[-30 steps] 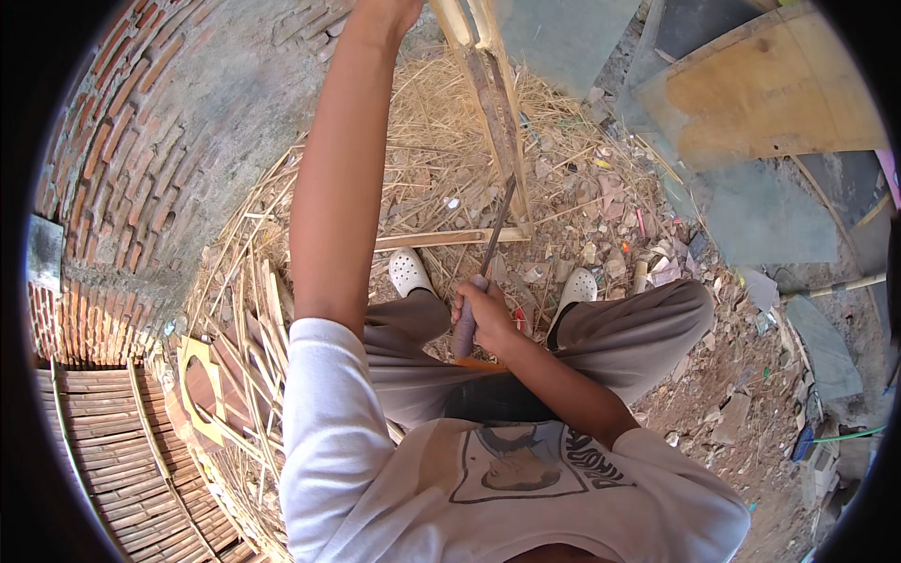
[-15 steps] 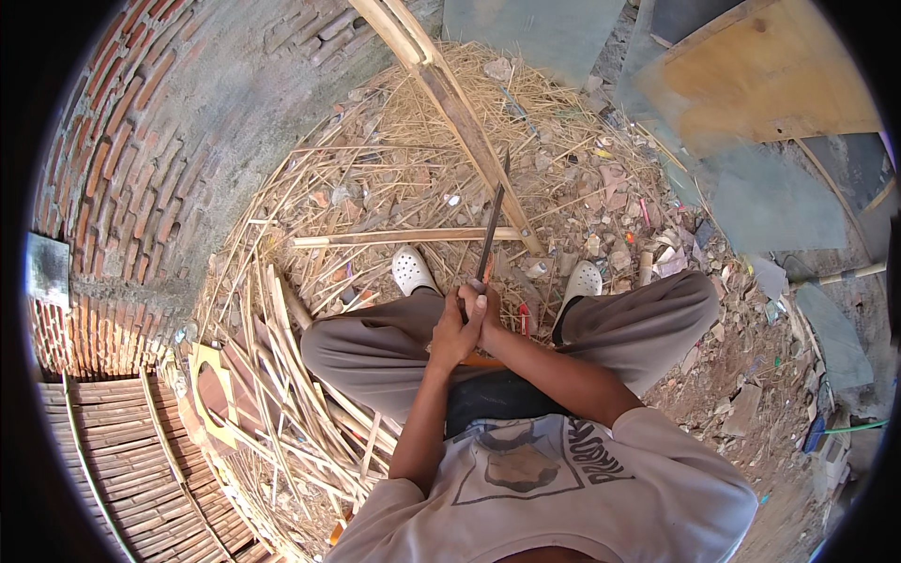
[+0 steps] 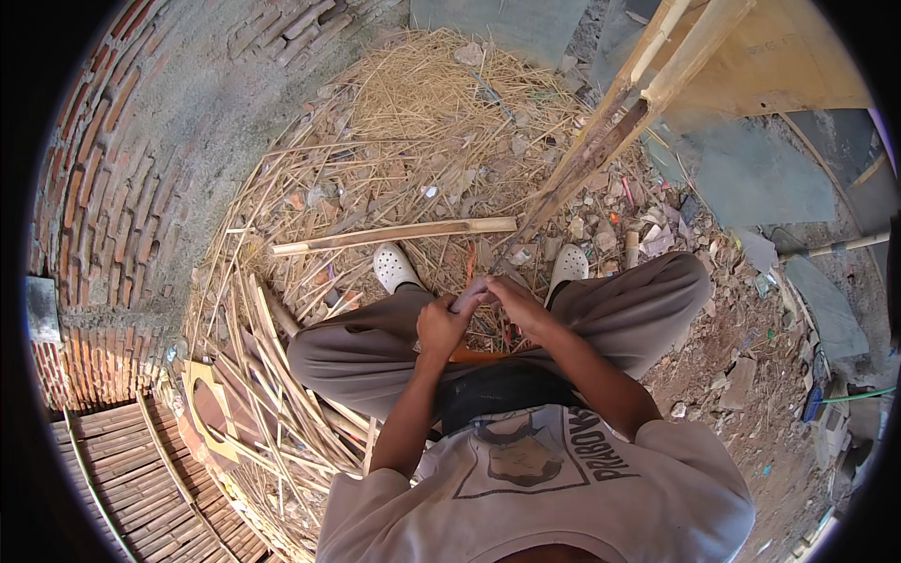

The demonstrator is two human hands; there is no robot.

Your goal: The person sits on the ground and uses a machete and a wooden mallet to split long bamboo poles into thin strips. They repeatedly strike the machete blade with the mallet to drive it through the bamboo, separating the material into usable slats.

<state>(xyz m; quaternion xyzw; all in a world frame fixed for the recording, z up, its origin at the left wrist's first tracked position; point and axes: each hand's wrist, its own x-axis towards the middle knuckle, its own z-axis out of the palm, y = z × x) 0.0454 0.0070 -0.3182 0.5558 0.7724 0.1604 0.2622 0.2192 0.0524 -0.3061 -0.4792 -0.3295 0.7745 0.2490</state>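
My left hand is closed round the pale handle of a long-bladed knife. My right hand is closed at the front of the handle, its fingers against my left hand. The dark blade points away from me and is hard to make out against the ground. Just beyond it, the lower end of a split bamboo pole stands on the ground, the pole slanting up to the far right. I cannot tell whether blade and pole touch. A shorter bamboo strip lies crosswise beyond my left shoe.
Bamboo strips are heaped beside my left knee. Straw and shavings cover the far ground. A brick wall rises on the left; sheets and a tan board stand at the far right. White clogs flank the work.
The split bamboo pole has swung from the upper middle to the upper right. My hands have shifted slightly apart, and the blade, plainly seen before, is now hard to see.
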